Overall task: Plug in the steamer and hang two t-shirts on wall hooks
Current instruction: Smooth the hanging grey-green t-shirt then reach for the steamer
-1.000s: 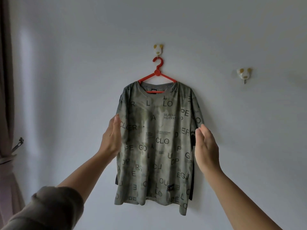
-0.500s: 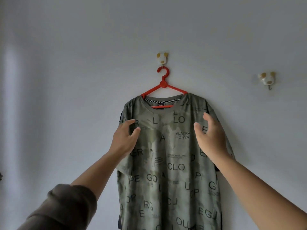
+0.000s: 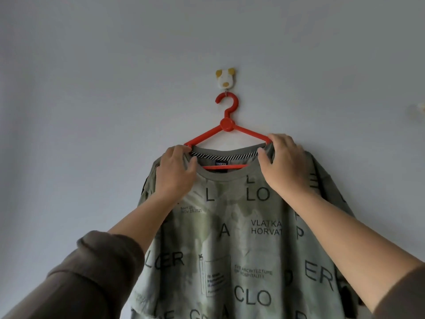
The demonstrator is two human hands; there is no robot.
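Note:
A grey-green t-shirt (image 3: 239, 245) printed with black letters hangs on a red hanger (image 3: 226, 126). The hanger's hook sits on a small dog-shaped wall hook (image 3: 225, 78). My left hand (image 3: 176, 171) grips the shirt's left shoulder at the collar, over the hanger arm. My right hand (image 3: 281, 164) grips the right shoulder at the collar, thumb inside the neckline. A second wall hook (image 3: 419, 110) shows blurred at the right edge with nothing on it. No steamer is in view.
A plain grey-white wall (image 3: 92, 88) fills the view behind the shirt. Both forearms reach up from the bottom corners, brown sleeves pushed back.
Both hands have risen from the shirt's sides and chest to its shoulders and closed on the fabric at the collar. The view has moved closer and tilted up.

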